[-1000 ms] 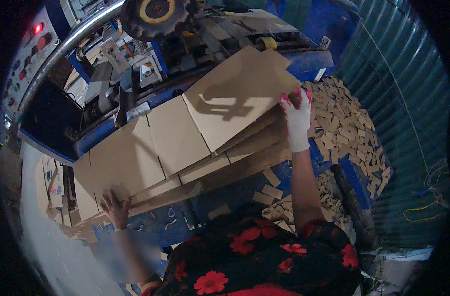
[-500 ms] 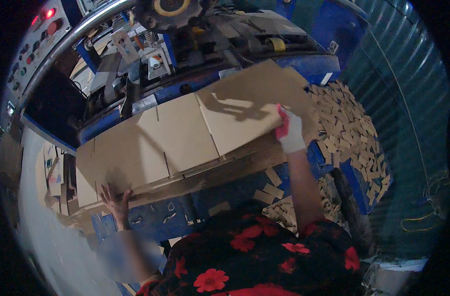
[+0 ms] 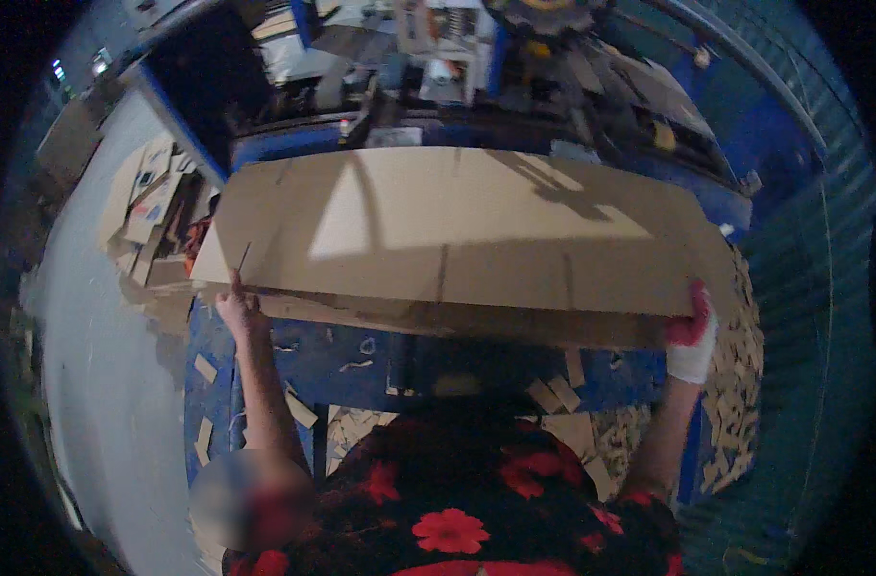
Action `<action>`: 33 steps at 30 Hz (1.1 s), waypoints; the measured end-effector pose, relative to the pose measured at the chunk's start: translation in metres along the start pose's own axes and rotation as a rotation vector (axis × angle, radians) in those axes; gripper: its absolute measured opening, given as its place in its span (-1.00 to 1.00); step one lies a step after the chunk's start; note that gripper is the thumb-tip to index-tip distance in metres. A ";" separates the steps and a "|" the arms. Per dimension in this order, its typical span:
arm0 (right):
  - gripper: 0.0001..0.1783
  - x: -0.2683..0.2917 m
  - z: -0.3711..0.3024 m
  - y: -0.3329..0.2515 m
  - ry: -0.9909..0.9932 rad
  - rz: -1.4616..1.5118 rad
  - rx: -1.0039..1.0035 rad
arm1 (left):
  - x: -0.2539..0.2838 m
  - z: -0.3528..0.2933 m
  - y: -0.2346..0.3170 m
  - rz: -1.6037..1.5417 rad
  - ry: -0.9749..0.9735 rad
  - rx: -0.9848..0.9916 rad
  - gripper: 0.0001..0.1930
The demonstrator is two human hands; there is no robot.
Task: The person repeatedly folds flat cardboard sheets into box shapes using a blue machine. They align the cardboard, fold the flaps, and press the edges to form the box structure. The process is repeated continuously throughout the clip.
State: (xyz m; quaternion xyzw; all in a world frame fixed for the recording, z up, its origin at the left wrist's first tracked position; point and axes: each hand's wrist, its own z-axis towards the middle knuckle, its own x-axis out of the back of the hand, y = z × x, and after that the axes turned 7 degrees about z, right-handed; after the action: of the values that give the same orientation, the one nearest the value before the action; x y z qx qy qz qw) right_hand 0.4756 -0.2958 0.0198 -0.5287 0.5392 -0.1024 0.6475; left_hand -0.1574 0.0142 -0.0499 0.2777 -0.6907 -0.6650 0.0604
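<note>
A long brown cardboard sheet with narrow slots cut along its edges lies across the front of a blue machine, crossed by light and shadow. My left hand, bare, is closed on its near edge at the left end, one finger stretched over the top. At the right end my right hand, in a white glove with red on the fingers, is closed round the near corner. Below the near edge of the top sheet, more cardboard shows; how many layers there are is hidden.
Behind the sheet stands the machine with metal fittings and a dark handwheel. Small cardboard offcuts are heaped at the right, others lie on the blue table. Stacked cardboard stands at the left by a blue panel.
My left hand has gone from spread fingers beside the sheet to gripping its edge. My right hand has moved nearer me, and the sheet's right side has come down and round. The view has turned.
</note>
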 end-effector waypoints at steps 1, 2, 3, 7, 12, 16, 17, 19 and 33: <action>-0.44 0.005 0.006 -0.008 -0.035 -0.019 0.081 | -0.005 -0.003 0.004 -0.064 0.027 0.028 -0.71; -0.46 0.013 0.008 -0.016 -0.202 -0.540 0.390 | -0.009 -0.005 0.010 -0.164 0.041 0.091 -0.64; -0.48 0.019 0.012 -0.024 -0.326 -0.774 0.561 | -0.014 -0.008 0.015 -0.286 -0.022 0.097 -0.56; -0.54 0.016 0.047 -0.057 -0.415 -0.437 0.254 | -0.035 -0.025 0.035 -0.384 -0.156 0.180 -0.50; -0.69 -0.031 0.032 -0.063 -0.266 -0.668 0.483 | -0.034 -0.082 0.038 0.847 -0.449 -0.417 -0.76; -0.47 -0.073 -0.046 -0.005 -0.118 -1.248 0.394 | -0.034 -0.106 0.040 1.116 -0.725 -0.760 -0.79; -0.32 -0.084 -0.062 0.018 -0.378 -1.344 0.439 | -0.038 -0.109 0.040 1.098 -0.753 -0.775 -0.76; -0.17 -0.102 -0.081 0.056 -0.828 -1.622 0.721 | -0.054 -0.111 0.036 0.969 -0.756 -0.668 -0.67; -0.45 -0.171 0.053 0.159 -0.914 -1.739 1.123 | -0.223 -0.041 -0.024 1.108 -0.924 -1.060 -0.29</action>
State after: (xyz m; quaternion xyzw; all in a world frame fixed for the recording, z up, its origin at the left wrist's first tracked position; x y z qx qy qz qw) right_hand 0.3809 -0.0790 -0.0131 -0.3466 -0.4212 -0.5428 0.6386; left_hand 0.0554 0.0823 -0.0043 -0.4554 -0.2834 -0.8177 0.2090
